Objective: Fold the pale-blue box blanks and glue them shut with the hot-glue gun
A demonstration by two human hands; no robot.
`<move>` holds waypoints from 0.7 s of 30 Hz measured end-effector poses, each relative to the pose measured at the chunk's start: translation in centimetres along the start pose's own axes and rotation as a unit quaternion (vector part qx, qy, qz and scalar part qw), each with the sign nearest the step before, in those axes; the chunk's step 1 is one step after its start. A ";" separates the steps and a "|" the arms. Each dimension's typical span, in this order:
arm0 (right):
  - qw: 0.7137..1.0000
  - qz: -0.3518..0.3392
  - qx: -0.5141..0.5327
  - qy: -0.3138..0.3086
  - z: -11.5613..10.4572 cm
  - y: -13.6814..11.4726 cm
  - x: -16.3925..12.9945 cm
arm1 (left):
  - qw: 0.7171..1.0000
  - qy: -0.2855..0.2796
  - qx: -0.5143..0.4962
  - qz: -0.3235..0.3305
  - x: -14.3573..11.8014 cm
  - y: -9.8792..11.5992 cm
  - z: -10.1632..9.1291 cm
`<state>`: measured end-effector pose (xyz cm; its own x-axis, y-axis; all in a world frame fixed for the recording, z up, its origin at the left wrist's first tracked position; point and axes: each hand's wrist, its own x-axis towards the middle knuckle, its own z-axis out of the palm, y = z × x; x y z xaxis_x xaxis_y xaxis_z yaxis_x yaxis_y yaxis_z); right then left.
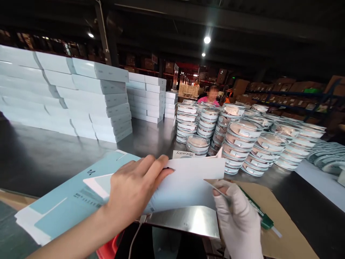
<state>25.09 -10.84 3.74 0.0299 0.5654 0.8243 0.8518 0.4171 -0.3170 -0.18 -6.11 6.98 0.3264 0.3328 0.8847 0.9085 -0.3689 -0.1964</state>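
Note:
A pale blue and white carton (185, 187), partly folded, is held up over the near edge of the table. My bare left hand (134, 183) grips its left part, fingers closed over the upper edge. In a white glove with bare fingertips, my right hand (238, 219) pinches a flap at the carton's right end. Under and beside my left forearm lies a pile of flat light-blue carton blanks (70, 194). Just behind the held carton, a card printed "beauty" (183, 154) shows, partly covered.
White boxes (113, 104) are stacked high at the left. Stacks of round clear-lidded containers (242, 140) stand across the right. A green tool with a pale tip (265, 220) lies on brown cardboard (285, 223). A person in pink (208, 100) is behind the stacks.

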 end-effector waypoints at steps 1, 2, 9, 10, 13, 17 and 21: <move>0.993 0.071 0.093 -0.034 -0.4 -0.1 0.1 | 1.000 0.001 -0.014 0.008 0.0 0.3 0.1; 0.973 0.139 0.174 -0.054 -0.8 -0.2 0.4 | 0.999 -0.006 -0.038 0.020 -0.1 0.5 0.2; 0.929 0.171 0.309 -0.108 -3.7 -0.1 3.1 | 0.824 -0.432 -0.366 -0.021 0.0 2.6 -0.3; 0.940 0.161 0.282 -0.108 -3.9 0.1 3.3 | 0.789 -0.460 -0.404 -0.054 0.2 2.5 -0.4; 0.974 0.114 0.191 0.039 -4.1 0.4 3.5 | 0.719 -0.417 -0.536 -0.149 0.7 1.6 0.2; 0.946 0.110 0.275 0.131 -2.7 0.3 2.7 | 0.665 -0.250 -0.665 -0.231 -0.8 1.7 3.5; 0.950 0.117 0.287 0.030 0.3 1.1 0.7 | 0.628 -0.224 -0.713 -0.217 -3.6 3.8 6.4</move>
<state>25.94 -9.81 3.79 0.2278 0.6559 0.7197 0.3927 0.6145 -0.6843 3.78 -3.17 0.34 0.4590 0.7640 0.4534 -0.1159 -0.4545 0.8832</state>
